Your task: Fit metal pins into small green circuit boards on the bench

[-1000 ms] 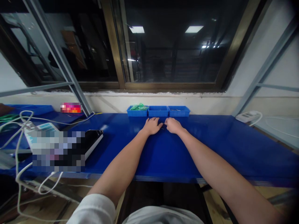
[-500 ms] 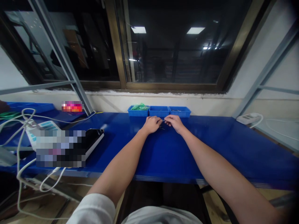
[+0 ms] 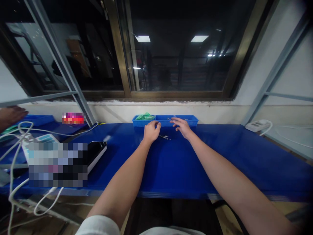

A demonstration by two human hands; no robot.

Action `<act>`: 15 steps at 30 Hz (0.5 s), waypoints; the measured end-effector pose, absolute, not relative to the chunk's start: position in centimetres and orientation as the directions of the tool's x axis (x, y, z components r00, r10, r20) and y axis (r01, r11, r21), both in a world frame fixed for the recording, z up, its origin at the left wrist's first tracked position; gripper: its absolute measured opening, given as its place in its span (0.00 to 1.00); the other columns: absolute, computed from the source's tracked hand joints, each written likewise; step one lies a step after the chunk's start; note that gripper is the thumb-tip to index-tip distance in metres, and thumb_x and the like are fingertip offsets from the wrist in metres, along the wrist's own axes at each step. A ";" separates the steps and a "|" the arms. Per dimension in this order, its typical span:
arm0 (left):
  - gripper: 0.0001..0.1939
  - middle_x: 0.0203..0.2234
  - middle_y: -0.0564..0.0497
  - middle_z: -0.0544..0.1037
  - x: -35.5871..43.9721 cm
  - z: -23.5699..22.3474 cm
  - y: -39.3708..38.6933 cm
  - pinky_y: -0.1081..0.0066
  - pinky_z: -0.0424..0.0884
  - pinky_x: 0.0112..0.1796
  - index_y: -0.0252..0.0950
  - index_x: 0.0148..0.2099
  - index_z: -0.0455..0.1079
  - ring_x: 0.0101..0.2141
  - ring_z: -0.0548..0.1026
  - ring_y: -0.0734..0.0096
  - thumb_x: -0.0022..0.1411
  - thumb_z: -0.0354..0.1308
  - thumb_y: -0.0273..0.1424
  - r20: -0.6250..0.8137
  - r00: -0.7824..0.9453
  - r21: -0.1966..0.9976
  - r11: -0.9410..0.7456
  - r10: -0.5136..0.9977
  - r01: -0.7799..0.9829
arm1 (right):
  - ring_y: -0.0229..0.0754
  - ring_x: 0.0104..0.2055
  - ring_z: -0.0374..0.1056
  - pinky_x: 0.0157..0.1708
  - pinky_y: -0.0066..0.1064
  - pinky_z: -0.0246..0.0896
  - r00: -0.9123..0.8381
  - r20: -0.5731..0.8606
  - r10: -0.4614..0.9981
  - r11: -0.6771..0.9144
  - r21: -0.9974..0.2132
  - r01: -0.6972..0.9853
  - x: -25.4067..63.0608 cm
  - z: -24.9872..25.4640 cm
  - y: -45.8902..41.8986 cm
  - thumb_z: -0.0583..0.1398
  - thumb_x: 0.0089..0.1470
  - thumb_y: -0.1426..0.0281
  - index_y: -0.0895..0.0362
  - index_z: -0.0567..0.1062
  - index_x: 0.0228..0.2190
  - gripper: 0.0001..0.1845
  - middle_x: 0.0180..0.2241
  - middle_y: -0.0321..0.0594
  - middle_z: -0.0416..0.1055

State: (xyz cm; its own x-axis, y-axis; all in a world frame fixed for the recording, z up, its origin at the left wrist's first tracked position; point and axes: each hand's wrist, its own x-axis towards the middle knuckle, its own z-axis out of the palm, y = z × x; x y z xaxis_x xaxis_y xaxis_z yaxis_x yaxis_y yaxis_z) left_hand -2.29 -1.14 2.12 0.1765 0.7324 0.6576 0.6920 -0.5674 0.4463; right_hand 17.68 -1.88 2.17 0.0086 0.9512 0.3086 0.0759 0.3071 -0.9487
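My left hand (image 3: 151, 131) is just above the blue table (image 3: 176, 166), its fingers curled together. Whatever they may hold is too small to make out. Over the front edge of the blue bins, my right hand (image 3: 182, 127) has its fingers spread apart. A thin, shiny metal piece (image 3: 169, 119) shows by its fingertips; whether it touches them is unclear. Several thin metal pieces (image 3: 165, 137) lie on the table between my hands. Green plastic bags (image 3: 145, 116) fill the left blue bin (image 3: 143, 123). The middle and right bins (image 3: 193, 122) are partly hidden by my right hand.
To the left lie a black and white device (image 3: 99, 150), largely blurred out, and white cables (image 3: 12, 182). Another person's hand (image 3: 13, 116) is at the far left, by a blue tray (image 3: 40, 120). A white power strip (image 3: 257, 125) sits far right. Metal posts (image 3: 83, 106) frame the table.
My hands have come apart from where they met. The right moved up to the bins and its fingers spread; the left shifted left. Another person's hand came further into view.
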 end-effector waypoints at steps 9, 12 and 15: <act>0.27 0.50 0.42 0.70 -2.6 0.8 0.0 0.64 0.63 0.48 0.36 0.52 0.65 0.50 0.68 0.57 0.56 0.51 0.48 0.281 0.366 0.367 -0.452 0.887 0.813 | 0.38 0.29 0.68 0.23 0.25 0.57 -0.005 0.191 0.982 0.180 -0.914 0.364 19.1 0.3 -1.9 0.56 0.49 0.58 0.59 0.73 0.39 0.21 0.33 0.46 0.75; 0.35 0.56 0.41 0.64 -2.9 1.0 -0.3 0.61 0.59 0.51 0.37 0.56 0.63 0.56 0.61 0.52 0.50 0.55 0.52 0.121 0.475 0.308 -0.488 0.872 0.817 | 0.39 0.29 0.67 0.30 0.28 0.59 -0.091 0.304 0.948 0.293 -0.731 0.616 18.4 0.5 -2.8 0.60 0.44 0.62 0.58 0.76 0.27 0.11 0.28 0.41 0.75; 0.32 0.54 0.43 0.66 -3.3 1.4 -0.6 0.64 0.61 0.50 0.38 0.56 0.63 0.54 0.64 0.54 0.52 0.55 0.47 0.114 0.525 0.334 -0.530 0.843 0.779 | 0.38 0.27 0.67 0.28 0.27 0.57 -0.245 0.283 0.927 0.370 -0.597 0.712 17.3 1.0 -3.9 0.62 0.42 0.62 0.57 0.76 0.24 0.10 0.24 0.38 0.74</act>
